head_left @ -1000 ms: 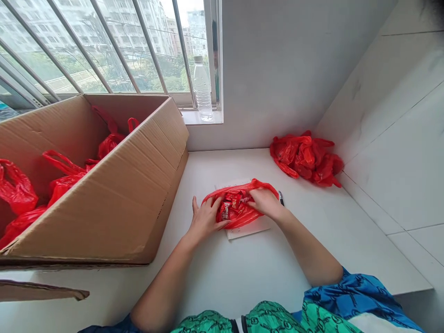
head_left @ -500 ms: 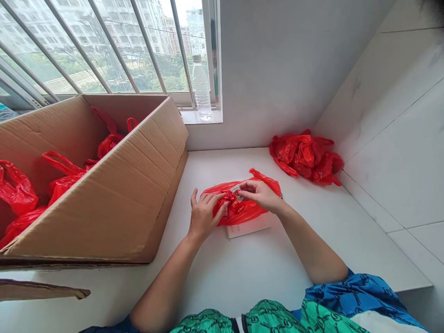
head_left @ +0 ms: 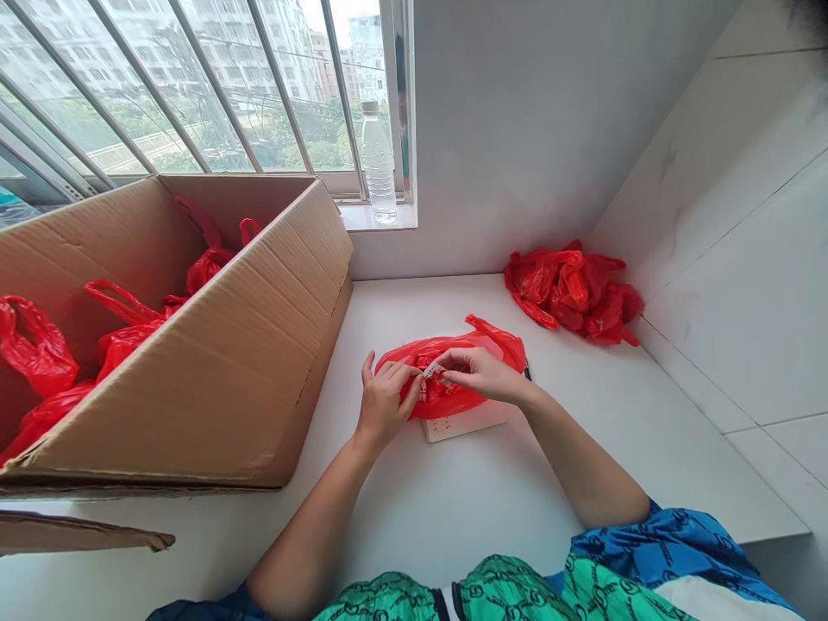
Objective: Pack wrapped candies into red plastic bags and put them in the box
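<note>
A red plastic bag [head_left: 398, 354] lies open on the white table, with small red printed packets [head_left: 446, 392] inside it. My left hand [head_left: 386, 398] grips the bag's left side, its thumb and forefinger on either side of the opening. Between the thumb and fingers of my right hand [head_left: 482, 373] is a small white printed slip [head_left: 432, 369], held over the packets. The slip's left end meets the left fingertips. A white printed box or booklet [head_left: 462, 423] shows partly beneath the bag. A dark object peeks out at the bag's right edge, too covered to name.
To the left stands a large cardboard box [head_left: 213, 379] holding several tied red bags [head_left: 133, 336]. A heap of red plastic bags [head_left: 575, 293] lies at the back right by the wall. On the windowsill is a clear water bottle [head_left: 379, 168]. A cardboard flap [head_left: 78, 532] juts out at lower left.
My right hand has shifted slightly left and down, bringing the white slip toward the left fingertips and tilting it. My left hand and the bag stay nearly in place.
</note>
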`<state>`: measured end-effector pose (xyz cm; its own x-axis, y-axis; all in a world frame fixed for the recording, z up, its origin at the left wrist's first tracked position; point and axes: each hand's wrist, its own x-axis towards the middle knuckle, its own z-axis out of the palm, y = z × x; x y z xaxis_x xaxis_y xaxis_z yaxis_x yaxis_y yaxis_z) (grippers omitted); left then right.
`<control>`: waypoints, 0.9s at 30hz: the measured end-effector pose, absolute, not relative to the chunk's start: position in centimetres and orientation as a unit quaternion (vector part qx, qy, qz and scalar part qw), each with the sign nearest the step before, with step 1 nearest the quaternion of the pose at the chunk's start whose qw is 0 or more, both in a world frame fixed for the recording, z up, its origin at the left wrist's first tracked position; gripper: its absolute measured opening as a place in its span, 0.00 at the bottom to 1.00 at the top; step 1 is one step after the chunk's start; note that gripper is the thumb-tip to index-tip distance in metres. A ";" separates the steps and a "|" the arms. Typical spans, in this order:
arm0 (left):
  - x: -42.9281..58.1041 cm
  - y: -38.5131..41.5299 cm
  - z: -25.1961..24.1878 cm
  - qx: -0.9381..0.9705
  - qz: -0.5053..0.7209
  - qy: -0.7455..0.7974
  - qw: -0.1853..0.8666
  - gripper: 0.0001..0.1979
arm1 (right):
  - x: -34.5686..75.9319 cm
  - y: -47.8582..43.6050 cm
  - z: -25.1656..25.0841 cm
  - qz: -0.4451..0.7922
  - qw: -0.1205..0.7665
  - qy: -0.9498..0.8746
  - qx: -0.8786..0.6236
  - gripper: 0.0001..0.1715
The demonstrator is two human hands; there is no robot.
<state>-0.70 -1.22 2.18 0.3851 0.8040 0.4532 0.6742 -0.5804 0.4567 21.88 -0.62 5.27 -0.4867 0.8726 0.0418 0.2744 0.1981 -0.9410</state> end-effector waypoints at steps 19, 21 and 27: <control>-0.2 -1.8 2.0 0.776 0.380 0.451 0.225 0.09 | 19.9 -1.0 5.0 0.601 0.374 -0.574 -0.411 0.24; -0.3 -1.7 2.0 0.760 0.391 0.455 0.250 0.09 | 20.2 -0.9 5.0 0.594 0.365 -0.589 -0.410 0.25; -0.4 -1.5 1.8 0.754 0.394 0.456 0.261 0.10 | 20.4 -0.8 5.0 0.589 0.361 -0.613 -0.385 0.24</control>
